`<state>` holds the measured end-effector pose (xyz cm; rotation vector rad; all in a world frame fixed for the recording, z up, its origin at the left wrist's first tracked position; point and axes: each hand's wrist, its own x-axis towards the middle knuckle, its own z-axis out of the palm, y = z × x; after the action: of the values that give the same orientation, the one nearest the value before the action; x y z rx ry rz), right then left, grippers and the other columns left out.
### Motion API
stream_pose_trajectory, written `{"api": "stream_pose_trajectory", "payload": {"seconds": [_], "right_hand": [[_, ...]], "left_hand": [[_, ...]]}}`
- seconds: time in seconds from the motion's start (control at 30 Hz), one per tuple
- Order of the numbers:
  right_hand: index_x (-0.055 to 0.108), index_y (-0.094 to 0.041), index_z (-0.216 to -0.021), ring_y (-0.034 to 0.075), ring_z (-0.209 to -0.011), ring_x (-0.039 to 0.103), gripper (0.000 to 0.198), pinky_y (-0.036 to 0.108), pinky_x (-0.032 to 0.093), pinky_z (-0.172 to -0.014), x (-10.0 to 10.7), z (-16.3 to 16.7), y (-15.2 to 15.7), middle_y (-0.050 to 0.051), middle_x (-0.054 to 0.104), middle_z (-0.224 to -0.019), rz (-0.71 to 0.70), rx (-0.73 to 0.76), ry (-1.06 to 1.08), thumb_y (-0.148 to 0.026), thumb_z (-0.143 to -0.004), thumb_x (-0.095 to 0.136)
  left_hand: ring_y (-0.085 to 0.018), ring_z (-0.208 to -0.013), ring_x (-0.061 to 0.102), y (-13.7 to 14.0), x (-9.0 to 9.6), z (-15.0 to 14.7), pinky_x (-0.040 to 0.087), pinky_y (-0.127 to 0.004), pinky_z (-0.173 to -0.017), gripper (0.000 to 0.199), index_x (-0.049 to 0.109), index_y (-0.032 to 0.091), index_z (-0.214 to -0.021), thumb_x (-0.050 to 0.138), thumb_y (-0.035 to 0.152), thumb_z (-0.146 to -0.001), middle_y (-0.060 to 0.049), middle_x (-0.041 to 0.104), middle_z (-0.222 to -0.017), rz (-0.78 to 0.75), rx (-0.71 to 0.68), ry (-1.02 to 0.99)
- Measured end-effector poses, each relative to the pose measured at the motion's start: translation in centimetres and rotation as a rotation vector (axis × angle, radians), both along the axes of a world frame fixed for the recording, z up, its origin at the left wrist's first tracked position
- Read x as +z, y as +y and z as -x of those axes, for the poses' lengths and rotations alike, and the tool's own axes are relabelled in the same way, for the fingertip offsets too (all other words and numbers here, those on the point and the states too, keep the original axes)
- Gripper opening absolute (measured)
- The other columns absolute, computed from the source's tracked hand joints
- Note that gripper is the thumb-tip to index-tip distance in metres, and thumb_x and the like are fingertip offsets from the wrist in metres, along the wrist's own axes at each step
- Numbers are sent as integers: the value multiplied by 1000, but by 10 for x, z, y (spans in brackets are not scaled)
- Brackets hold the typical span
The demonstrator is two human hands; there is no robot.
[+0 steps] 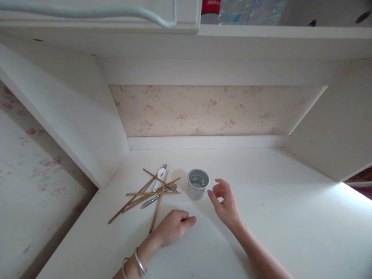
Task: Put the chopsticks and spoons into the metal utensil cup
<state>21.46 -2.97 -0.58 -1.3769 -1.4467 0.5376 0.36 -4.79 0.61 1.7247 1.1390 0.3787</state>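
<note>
A grey utensil holder (198, 190) with small drain holes in its bottom stands upright on the white desk (285, 232). Just right of it, my right hand (224, 203) is open, fingers curved and thumb apart, holding nothing. My left hand (176, 226) rests in front of the holder with its fingers curled in and thumb pointing right; no object shows in it. Left of the holder lies a loose pile of wooden chopsticks (136, 199), crossing one another. Among them are a white spoon (159, 178), a metal spoon (172, 187) and another metal spoon (163, 166), partly covered.
A low white shelf (221, 48) overhangs the desk, with plastic bottles (235, 11) on it. White side panels (72, 116) bound the space left and right. Flowered wallpaper (200, 110) covers the back. A pale cable (87, 11) crosses the upper left.
</note>
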Motion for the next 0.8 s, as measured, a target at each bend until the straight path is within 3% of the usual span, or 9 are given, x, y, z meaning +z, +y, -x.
{"api": "stream_pose_trajectory", "payload": {"seconds": [0.1, 0.27, 0.43, 0.8], "right_hand": [[43, -24, -110, 13, -55, 54, 32, 25, 45, -49, -14, -13, 7, -2, 54, -74, 50, -62, 87, -37, -83, 53], [47, -24, -105, 13, -52, 54, 27, 25, 43, -50, -25, -21, 15, -2, 59, -75, 209, -38, 17, -38, -83, 51], [49, -24, -106, 14, -55, 56, 26, 26, 43, -55, -23, -17, 13, -1, 62, -75, 195, 5, -106, -37, -83, 48], [49, -25, -109, 15, -57, 57, 27, 26, 43, -56, -25, -15, 10, -1, 62, -78, 202, 44, -159, -35, -85, 47]], "left_hand": [[-9, -55, 27, -1, 0, 0, 19, -26, -52, 47, 33, 19, -57, 42, 56, -85, 6, 26, -55, -9, -19, 5], [-9, -53, 26, -3, -2, -1, 18, -26, -51, 47, 30, 20, -58, 41, 56, -87, 6, 25, -55, -29, -43, 18], [-9, -54, 25, -4, -2, -5, 18, -26, -51, 47, 30, 20, -58, 40, 55, -87, 5, 24, -56, -33, -24, 29], [-9, -54, 26, -6, 1, -7, 18, -26, -51, 47, 28, 20, -59, 40, 55, -88, 6, 23, -55, -46, 1, 31]]}}
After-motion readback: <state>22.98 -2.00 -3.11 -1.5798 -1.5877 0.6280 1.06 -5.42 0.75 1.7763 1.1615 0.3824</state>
